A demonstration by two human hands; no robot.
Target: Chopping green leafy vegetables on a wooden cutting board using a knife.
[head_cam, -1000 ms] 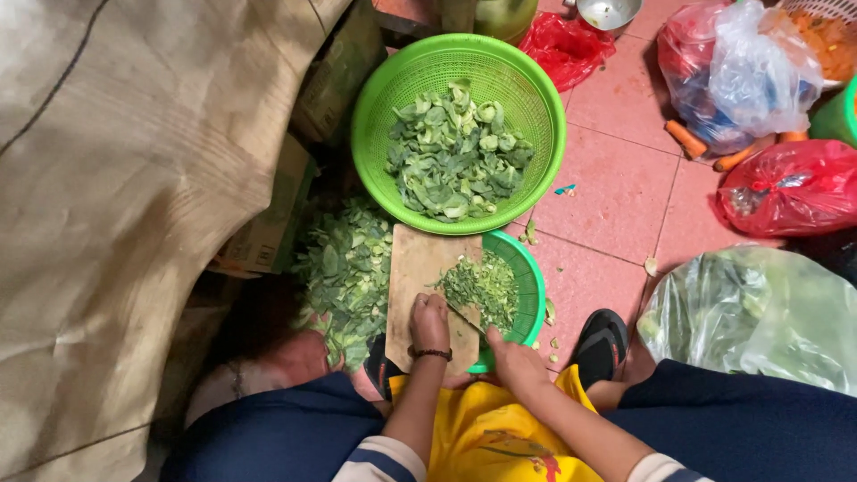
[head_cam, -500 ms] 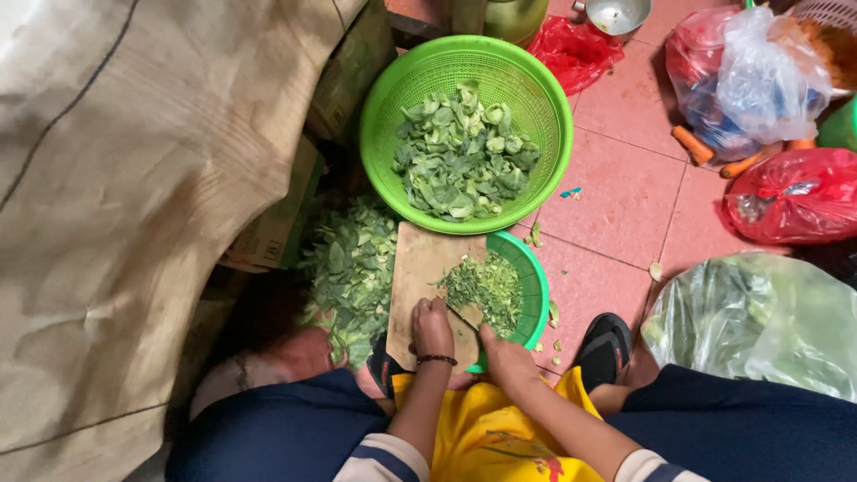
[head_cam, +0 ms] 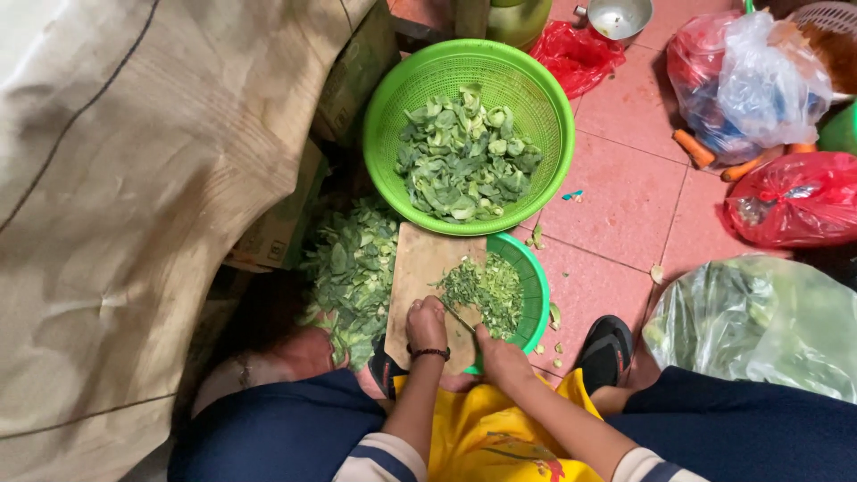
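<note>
Green baskets [head_cam: 384, 98], two; one wooden board [head_cam: 420, 268]; left hand [head_cam: 427, 325] on greens [head_cam: 478, 290], right hand [head_cam: 502, 359] gripping knife [head_cam: 460, 319].

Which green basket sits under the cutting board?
The smaller green basket, nearest the hands, partly covered by the wooden cutting board. The larger green basket beyond it stands uncovered, holding bigger leaf pieces.

Two green baskets [head_cam: 384, 98] [head_cam: 536, 286], one cutting board [head_cam: 420, 263], two red bags [head_cam: 794, 201] [head_cam: 580, 54], two carrots [head_cam: 693, 147] [head_cam: 750, 165].
</note>
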